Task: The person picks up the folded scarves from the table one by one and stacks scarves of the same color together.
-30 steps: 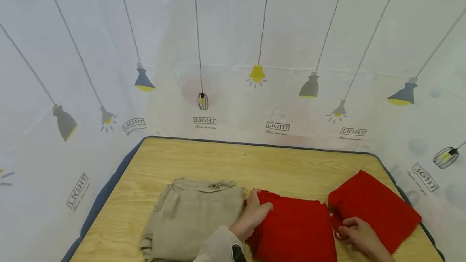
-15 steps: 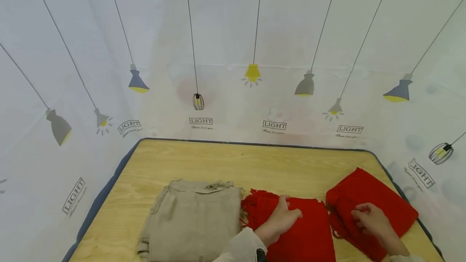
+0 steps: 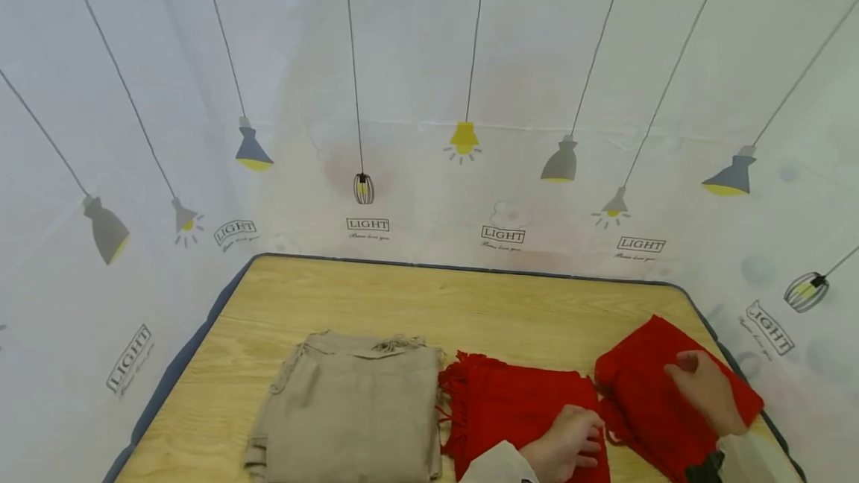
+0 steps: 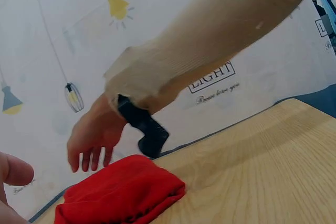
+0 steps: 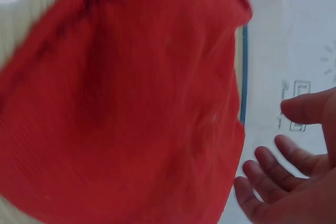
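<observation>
A folded red scarf (image 3: 517, 401) with fringe along its left side lies mid-table. My left hand (image 3: 567, 442) is over its right part, fingers loosely bent and holding nothing; its thumb (image 4: 16, 170) shows at the edge of the left wrist view. A second folded red scarf (image 3: 647, 379) lies at an angle on the right, a little fringe at its left edge. Above it is my right hand (image 3: 708, 386). In the right wrist view, that hand's fingers (image 5: 270, 163) are spread and grip nothing. I cannot tell whether either hand touches cloth.
A folded beige scarf (image 3: 356, 408) with fringe lies left of the middle red one. The wooden table (image 3: 322, 289) has a dark blue edge. Behind it hangs a pale wall covering (image 3: 416, 58) printed with lamps.
My left hand has let go of the middle scarf's left edge and moved right across it. My right hand has left the fringe between the red scarves and moved up over the right one.
</observation>
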Tool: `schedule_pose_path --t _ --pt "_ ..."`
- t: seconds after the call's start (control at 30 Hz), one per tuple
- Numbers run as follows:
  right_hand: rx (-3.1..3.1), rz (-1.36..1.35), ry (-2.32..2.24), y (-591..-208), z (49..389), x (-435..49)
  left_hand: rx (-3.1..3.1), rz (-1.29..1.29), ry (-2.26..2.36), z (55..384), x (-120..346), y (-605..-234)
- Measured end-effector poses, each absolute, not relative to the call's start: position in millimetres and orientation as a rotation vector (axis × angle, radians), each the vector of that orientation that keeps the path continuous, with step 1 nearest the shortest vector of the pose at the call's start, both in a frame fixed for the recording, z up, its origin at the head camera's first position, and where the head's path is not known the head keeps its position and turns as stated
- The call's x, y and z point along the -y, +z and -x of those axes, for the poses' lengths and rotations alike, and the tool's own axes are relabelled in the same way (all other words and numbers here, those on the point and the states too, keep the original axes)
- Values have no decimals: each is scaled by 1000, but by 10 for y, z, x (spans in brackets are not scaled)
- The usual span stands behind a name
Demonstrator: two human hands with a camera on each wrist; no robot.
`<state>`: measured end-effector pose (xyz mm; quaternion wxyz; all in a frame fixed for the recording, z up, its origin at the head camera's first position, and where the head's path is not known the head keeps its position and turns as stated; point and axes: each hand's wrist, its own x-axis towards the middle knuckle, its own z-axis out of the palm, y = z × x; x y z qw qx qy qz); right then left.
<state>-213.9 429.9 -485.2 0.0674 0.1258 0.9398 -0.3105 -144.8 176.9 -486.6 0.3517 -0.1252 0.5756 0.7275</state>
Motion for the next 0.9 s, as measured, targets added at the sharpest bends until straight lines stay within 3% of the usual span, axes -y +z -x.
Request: schedule_pose_path --t 0.23,0.5,0.9 --pt "-3043 -333 -829 -5005 2274 -4447 -1431 388 1920 1428 -2031 -4921" --pt "-3063 -654 -511 -5194 2412 -4563 -1229 552 1980 1490 -2105 -5016" --pt "-2944 -441 -436 -5411 2500 -4883 -938 729 2042 1597 -2319 -5080"
